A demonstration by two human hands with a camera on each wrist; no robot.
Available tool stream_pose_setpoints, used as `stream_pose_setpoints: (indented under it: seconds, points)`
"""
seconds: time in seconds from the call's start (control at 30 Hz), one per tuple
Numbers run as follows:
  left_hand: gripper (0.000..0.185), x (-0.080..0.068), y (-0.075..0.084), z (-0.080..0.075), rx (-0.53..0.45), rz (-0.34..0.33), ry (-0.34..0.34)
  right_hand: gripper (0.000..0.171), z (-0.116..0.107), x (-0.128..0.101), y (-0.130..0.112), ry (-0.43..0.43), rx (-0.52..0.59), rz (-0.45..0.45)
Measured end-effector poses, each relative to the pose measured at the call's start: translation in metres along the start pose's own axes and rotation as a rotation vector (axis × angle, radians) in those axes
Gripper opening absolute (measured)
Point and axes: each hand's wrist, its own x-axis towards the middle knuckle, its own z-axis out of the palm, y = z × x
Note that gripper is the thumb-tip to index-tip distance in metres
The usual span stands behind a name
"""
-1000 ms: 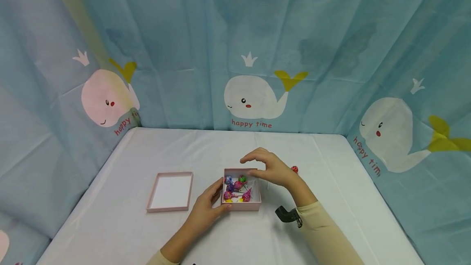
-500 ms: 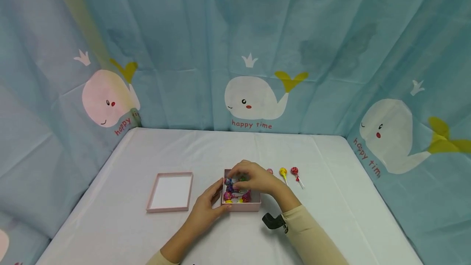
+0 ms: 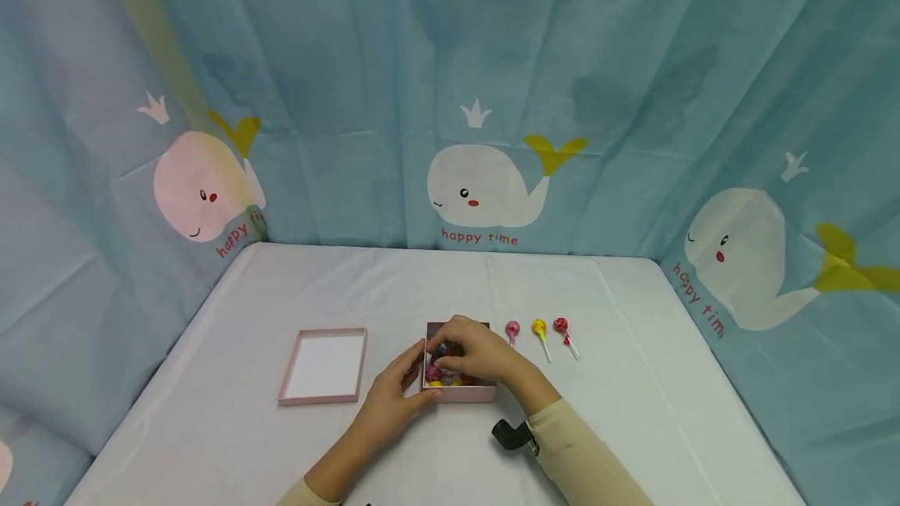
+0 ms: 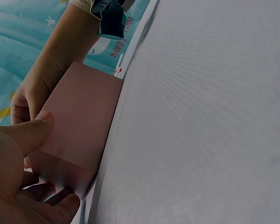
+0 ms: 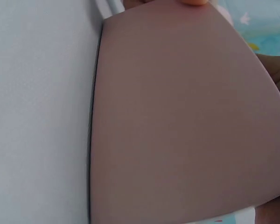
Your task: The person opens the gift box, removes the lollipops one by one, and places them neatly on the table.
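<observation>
Left hand (image 3: pixel 390 400) grips pink box (image 3: pixel 460 395), nine o'clock | Right hand (image 3: pixel 478 350) inside, over wrapped candies (image 3: pixel 433 374); we cannot tell its grip | Three lollipops (image 3: pixel 539 328): box's two o'clock | We advise bracing box, lifting candies singly.

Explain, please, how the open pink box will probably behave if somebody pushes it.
The pink box looks flat-sided and straight-edged, so it is probably stiff. Sitting low and broad on the white cloth, it would likely slide rather than tip. The candies inside may shift.
</observation>
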Motion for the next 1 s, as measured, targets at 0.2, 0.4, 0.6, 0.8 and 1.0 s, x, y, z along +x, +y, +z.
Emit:
stream_pose_setpoints:
  seconds: [0.2,0.4,0.6,0.8,1.0]
  points:
    - [0.092,0.0001,-0.0005,0.0002,-0.015,0.001,-0.013,0.019,0.0016,0.0004,-0.0007,-0.046,-0.128,-0.008]
    - [0.09,0.0017,-0.0003,0.0002,-0.026,0.002,0.004,0.018,0.0005,0.0031,-0.0033,-0.072,-0.232,-0.033]
    - [0.091,0.0031,-0.0011,-0.0006,-0.016,0.008,-0.007,0.018,0.001,0.0052,-0.0029,-0.098,-0.285,-0.057]
    - [0.092,0.0019,-0.002,-0.0012,-0.021,0.01,-0.012,0.022,0.0032,0.0065,-0.0016,-0.13,-0.344,-0.099]
    - [0.091,0.0011,-0.0022,0.0,-0.043,0.006,-0.004,0.023,0.0037,0.0059,-0.0034,-0.155,-0.405,-0.137]
